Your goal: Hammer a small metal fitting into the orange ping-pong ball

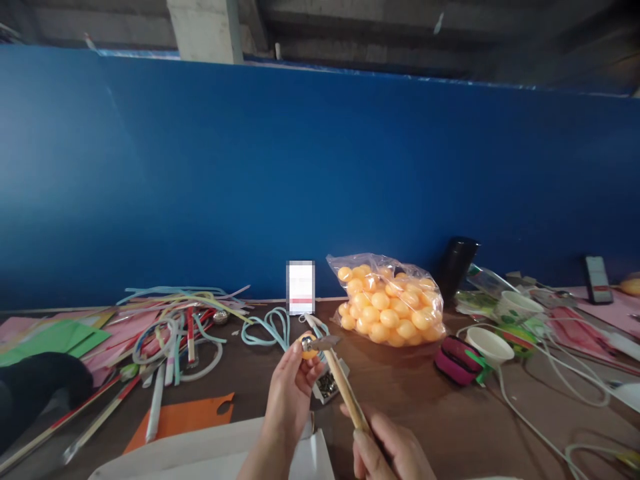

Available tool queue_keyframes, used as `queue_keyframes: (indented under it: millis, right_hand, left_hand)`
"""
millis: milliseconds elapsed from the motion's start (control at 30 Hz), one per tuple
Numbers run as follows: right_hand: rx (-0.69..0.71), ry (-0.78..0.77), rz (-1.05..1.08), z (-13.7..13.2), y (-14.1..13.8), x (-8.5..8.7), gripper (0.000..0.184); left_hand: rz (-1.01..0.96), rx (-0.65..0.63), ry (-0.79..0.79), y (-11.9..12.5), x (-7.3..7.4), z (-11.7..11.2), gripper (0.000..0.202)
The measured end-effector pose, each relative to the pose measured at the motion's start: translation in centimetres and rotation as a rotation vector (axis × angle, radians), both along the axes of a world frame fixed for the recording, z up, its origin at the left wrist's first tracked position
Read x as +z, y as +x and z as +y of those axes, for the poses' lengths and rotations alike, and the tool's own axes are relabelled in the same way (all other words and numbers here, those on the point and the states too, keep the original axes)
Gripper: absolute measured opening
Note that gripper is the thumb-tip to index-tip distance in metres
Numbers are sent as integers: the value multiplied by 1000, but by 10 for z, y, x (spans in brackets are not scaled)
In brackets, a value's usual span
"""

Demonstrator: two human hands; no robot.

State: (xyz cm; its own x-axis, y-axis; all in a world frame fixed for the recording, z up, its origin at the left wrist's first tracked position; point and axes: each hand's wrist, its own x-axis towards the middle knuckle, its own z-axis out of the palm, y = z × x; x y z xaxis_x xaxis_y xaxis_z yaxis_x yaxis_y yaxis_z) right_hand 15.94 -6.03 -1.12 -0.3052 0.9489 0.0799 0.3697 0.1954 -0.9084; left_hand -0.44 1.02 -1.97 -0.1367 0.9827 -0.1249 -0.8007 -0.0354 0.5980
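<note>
My left hand (293,383) is raised over the table with its fingers wrapped round an orange ping-pong ball (307,355). A small shiny metal piece (307,343) shows on top of that ball; its kind is too small to make out. In my right hand (385,443) is a hammer (345,390), gripped by its wooden handle. The hammer's metal head is right at the metal piece on the ball; I cannot tell whether they touch. Below and between the hands sits a small box (327,385) of dark metal bits. A clear bag of orange ping-pong balls (385,307) lies beyond my right hand.
Tangled tubes and strips (173,333), green paper (60,343) and an orange sheet (180,417) lie left. A white board (215,457) is in front. To the right are a purple pouch (457,360), a bowl (490,345), cables and a black cylinder (456,267). A blue wall (310,167) stands behind.
</note>
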Motion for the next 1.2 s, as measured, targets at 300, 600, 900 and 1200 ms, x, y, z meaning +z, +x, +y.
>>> queue_keyframes:
  millis: [300,600,900,1200]
  right_hand:
    - [33,50,52,-5,-5,7,53]
    - [-10,11,181,-7,-7,5,57]
    - [-33,17,107,-3,-5,4,48]
    - [-53,36,128,-6,-7,12,47]
  left_hand:
    - [36,-30,87,-1,1,1,24]
    - [15,-13,108,-3,0,2,18]
    - [2,-21,114,-4,1,3,18]
    - [21,-2,103,-3,2,3,13]
